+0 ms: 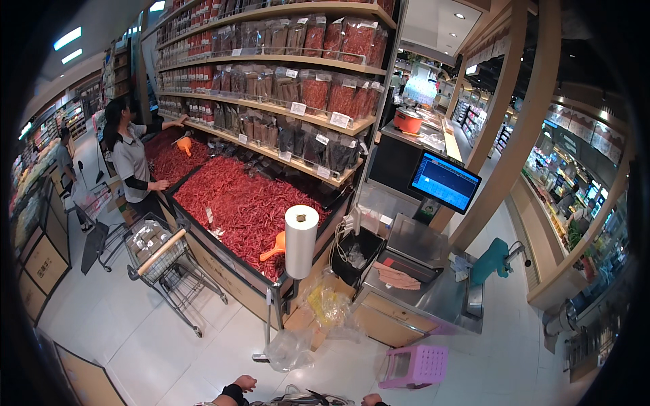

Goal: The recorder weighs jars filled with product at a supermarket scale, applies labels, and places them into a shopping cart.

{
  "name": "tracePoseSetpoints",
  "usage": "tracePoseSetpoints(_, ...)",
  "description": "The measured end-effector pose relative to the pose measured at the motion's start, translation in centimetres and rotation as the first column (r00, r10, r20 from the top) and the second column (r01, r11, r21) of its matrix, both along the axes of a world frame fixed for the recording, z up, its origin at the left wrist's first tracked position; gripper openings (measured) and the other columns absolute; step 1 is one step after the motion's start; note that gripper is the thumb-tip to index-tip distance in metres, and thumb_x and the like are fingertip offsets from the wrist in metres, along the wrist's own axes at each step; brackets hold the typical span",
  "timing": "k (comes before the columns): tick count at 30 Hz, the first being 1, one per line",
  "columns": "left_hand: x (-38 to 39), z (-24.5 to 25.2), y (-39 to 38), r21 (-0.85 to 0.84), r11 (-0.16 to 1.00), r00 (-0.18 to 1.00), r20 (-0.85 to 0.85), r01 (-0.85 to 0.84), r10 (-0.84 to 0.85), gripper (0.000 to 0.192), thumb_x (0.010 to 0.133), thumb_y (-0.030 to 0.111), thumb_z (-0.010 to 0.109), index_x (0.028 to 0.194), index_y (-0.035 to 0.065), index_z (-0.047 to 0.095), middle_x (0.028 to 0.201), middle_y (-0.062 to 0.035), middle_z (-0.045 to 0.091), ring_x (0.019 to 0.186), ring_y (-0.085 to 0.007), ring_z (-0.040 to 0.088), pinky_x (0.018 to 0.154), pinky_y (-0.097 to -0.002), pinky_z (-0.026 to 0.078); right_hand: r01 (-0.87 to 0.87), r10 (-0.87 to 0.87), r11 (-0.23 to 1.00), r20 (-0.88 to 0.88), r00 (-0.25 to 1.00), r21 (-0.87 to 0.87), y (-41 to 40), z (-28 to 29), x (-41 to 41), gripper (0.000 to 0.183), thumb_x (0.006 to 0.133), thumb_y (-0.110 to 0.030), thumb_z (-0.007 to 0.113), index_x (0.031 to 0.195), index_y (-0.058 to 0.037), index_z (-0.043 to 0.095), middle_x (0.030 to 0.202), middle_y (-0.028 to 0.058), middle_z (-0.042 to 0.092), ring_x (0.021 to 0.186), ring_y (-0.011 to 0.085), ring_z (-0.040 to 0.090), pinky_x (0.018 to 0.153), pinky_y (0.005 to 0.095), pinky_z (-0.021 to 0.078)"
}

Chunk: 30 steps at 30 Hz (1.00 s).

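My left hand [246, 383], with a dark cuff at the wrist, is low in the view with its fingers curled; no object shows in it. My right hand [371, 399] is partly visible at the bottom edge, and whether it holds anything cannot be told. Coiled cables or straps [304, 397] lie between the hands, close to my body. Ahead, a clear plastic bag [290, 350] rests on the floor beside a brush [260, 358] with an upright handle. A purple plastic stool [416, 366] stands at the right.
A bin of dried red chillies [238, 203] holds an orange scoop [274, 247]; a plastic bag roll [301, 243] stands at its corner. A shopping cart [160, 254] is at the left, near a person [129, 157]. A steel counter [406, 259] with a screen [445, 180] stands right.
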State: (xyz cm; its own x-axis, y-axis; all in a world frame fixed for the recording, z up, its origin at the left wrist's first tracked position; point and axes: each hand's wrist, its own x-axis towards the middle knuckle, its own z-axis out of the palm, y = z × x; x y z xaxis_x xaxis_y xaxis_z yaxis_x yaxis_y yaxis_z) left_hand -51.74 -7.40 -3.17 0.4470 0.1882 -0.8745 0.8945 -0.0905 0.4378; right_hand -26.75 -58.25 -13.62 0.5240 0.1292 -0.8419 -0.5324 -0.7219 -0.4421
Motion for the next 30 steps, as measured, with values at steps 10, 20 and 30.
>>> tracePoseSetpoints(10, -2.0, -1.9, 0.6, -0.028, 0.985, 0.968, -0.189, -0.171, 0.163, 0.032, 0.085, 0.034, 0.049, 0.097, 0.0071, 0.062, 0.097, -0.0021, 0.068, 0.077, -0.0178, 0.068, 0.064, -0.0365, 0.05, -0.121, 0.075, 0.972, 0.219, 0.973, 0.2, -0.6, -3.4, 1.3, 0.018, 0.072, -0.018, 0.061, 0.058, -0.0084, 0.057, 0.054, 0.0087, 0.056, 0.045, 0.0232, 0.051, 0.046, 0.0357, 0.0436)
tracePoseSetpoints(20, 5.0, 5.8, -1.5, 0.743, 0.668, 0.817, 0.411, -0.042, -0.405, 0.043, 0.071, 0.056, 0.065, 0.07, 0.0122, 0.064, 0.069, -0.0041, 0.065, 0.069, -0.0247, 0.064, 0.065, -0.0366, 0.052, -0.052, -0.017, 0.985, 0.387, 0.922, 0.167, 6.1, 7.4, 5.2, 0.019, 0.075, -0.021, 0.055, 0.07, -0.0044, 0.062, 0.062, 0.0071, 0.06, 0.058, 0.0179, 0.055, 0.055, 0.0356, 0.0456)
tracePoseSetpoints(30, 23.7, 13.0, -5.9, 0.708, 0.706, 0.535, 0.585, 0.029, -0.609, 0.018, 0.075, 0.026, 0.054, 0.082, 0.0108, 0.062, 0.081, -0.0089, 0.064, 0.078, -0.0308, 0.062, 0.068, -0.0408, 0.051, -0.232, -0.022, 0.867, 0.497, 0.867, 0.442, 6.2, 10.3, 19.1, 0.018, 0.091, -0.008, 0.051, 0.096, 0.006, 0.061, 0.086, 0.0117, 0.064, 0.079, 0.0178, 0.064, 0.073, 0.0313, 0.0541)
